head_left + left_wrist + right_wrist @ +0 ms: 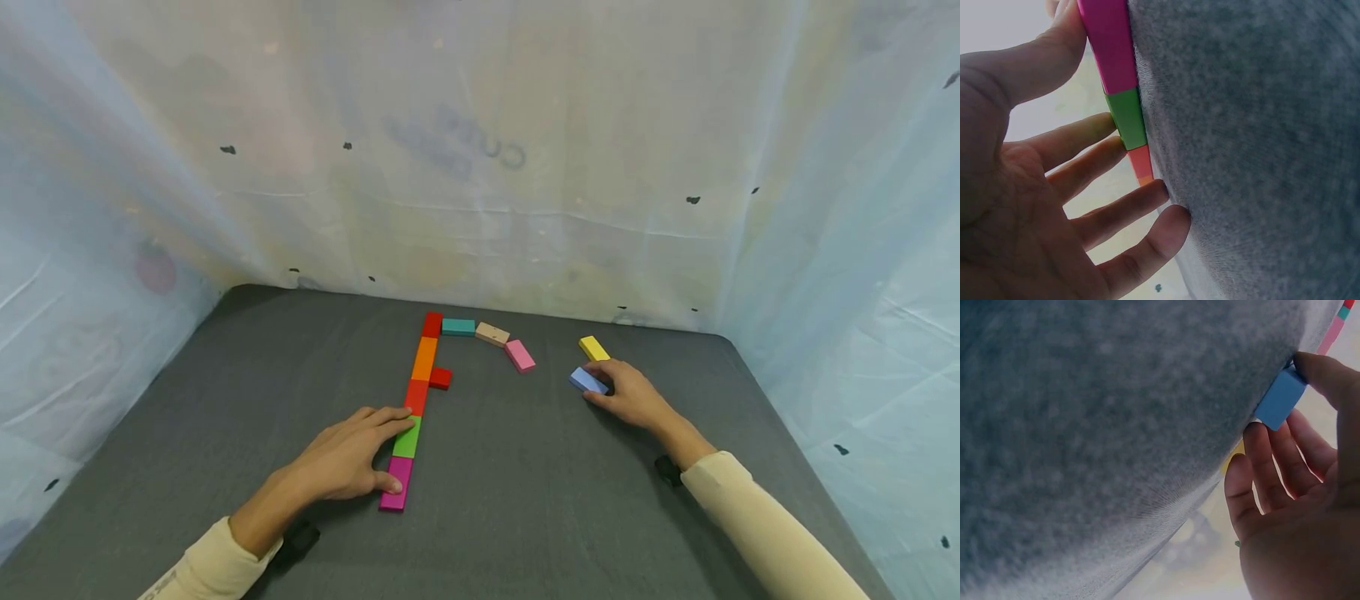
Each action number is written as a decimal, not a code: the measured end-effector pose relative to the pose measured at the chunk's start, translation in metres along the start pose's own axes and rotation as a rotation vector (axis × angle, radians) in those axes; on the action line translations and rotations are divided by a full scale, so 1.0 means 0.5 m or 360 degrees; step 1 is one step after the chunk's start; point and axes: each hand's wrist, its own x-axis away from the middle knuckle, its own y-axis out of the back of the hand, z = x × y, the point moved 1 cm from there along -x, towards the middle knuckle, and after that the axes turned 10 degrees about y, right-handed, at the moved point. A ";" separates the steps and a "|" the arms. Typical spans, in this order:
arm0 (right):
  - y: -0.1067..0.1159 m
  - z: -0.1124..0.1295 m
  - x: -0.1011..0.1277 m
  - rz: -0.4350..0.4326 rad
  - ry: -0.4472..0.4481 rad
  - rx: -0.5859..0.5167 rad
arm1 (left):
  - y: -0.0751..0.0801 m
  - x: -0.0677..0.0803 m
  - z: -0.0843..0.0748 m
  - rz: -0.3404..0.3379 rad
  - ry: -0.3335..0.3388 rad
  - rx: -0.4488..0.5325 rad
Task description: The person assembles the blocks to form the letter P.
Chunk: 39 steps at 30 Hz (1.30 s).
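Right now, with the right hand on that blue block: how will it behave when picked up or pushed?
The blue block looks rigid, with flat faces and crisp edges, so it likely won't flex or roll. It lies flat, so tipping seems unlikely. The grey mat looks felt-like, so a push probably drags rather than glides. The right hand pinches it easily; probably light.

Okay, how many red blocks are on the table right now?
3. One red block caps the far end of the coloured line, another sits mid-line by the left hand, and a small one lies beside the line. None seems hidden.
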 end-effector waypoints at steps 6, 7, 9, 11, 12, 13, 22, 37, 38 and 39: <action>-0.001 -0.001 -0.001 -0.0004 -0.0016 0.0030 | -0.002 0.001 0.001 -0.0006 -0.0006 0.0015; 0.000 0.000 -0.001 -0.0008 -0.0014 0.0036 | -0.001 0.001 0.001 -0.0007 -0.0008 0.0016; 0.001 0.001 0.000 -0.0016 -0.0012 0.0049 | -0.001 0.001 0.001 -0.0008 -0.0009 0.0018; 0.002 0.002 0.000 -0.0020 -0.0013 0.0059 | 0.000 0.001 0.000 -0.0010 -0.0012 0.0020; 0.002 0.002 0.000 -0.0019 -0.0020 0.0062 | 0.000 0.001 0.000 -0.0011 -0.0013 0.0019; 0.002 0.002 0.000 -0.0017 -0.0024 0.0065 | 0.000 0.000 0.000 -0.0013 -0.0016 0.0020; 0.000 0.001 0.000 -0.0003 -0.0039 0.0076 | 0.001 0.000 -0.001 -0.0010 -0.0010 0.0018; 0.001 0.004 0.004 -0.0044 0.0035 0.0101 | 0.000 0.001 -0.001 -0.0010 0.0000 0.0019; 0.002 0.004 0.004 -0.0051 0.0034 0.0101 | 0.000 0.001 -0.001 -0.0012 -0.0002 0.0019; 0.003 0.006 0.004 -0.0056 0.0034 0.0101 | 0.000 0.001 0.000 -0.0015 -0.0007 0.0019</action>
